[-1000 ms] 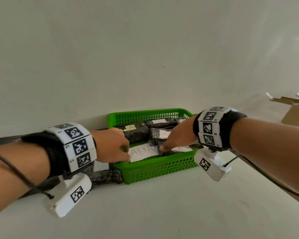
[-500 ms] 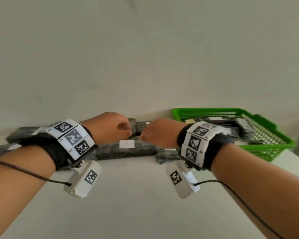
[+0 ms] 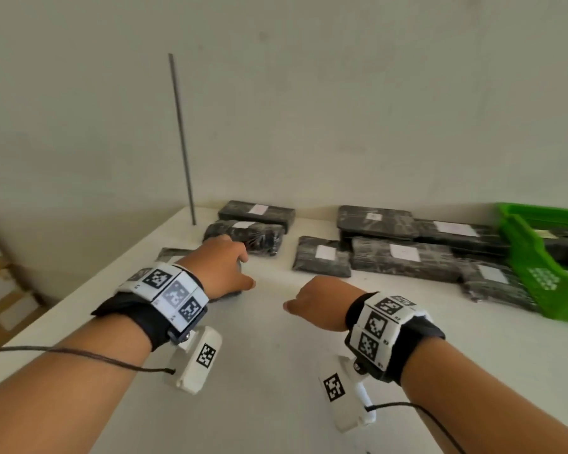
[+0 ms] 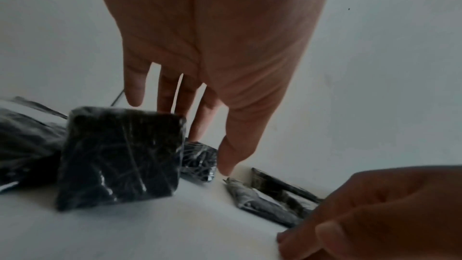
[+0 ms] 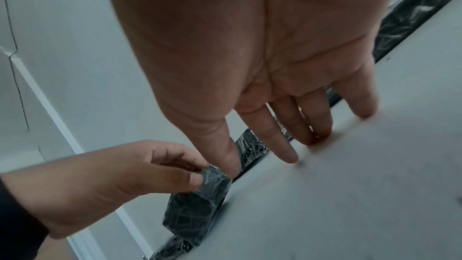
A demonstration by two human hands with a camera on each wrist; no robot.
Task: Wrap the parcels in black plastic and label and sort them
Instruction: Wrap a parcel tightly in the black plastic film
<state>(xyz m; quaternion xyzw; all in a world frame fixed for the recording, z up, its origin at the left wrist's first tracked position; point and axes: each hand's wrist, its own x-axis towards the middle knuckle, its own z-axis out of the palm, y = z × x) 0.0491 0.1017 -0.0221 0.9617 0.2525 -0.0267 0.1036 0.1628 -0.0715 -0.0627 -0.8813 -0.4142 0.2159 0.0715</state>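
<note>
Several black-wrapped parcels with white labels lie along the back of the white table (image 3: 269,371). My left hand (image 3: 225,267) hovers over a small black parcel (image 4: 120,155), fingers spread and loosely bent, the thumb (image 5: 197,181) close to the parcel's end (image 5: 197,201); I see no firm grip. In the head view only a dark sliver of this parcel (image 3: 227,296) shows under the hand. My right hand (image 3: 318,303) is a little to the right and holds nothing. Its fingers (image 5: 287,145) point straight down, tips close to the tabletop.
A green basket (image 3: 545,280) holding wrapped parcels stands at the right edge. Labelled parcels (image 3: 404,260) (image 3: 322,257) (image 3: 253,237) crowd the back. A thin metal rod (image 3: 181,139) rises at the table's back left corner. Cardboard boxes (image 3: 0,290) lie beyond the left edge.
My view has swung left, from the green basket to the parcels on the table. Both hands left the basket, met over a parcel, then parted; the left now reaches over a small parcel.
</note>
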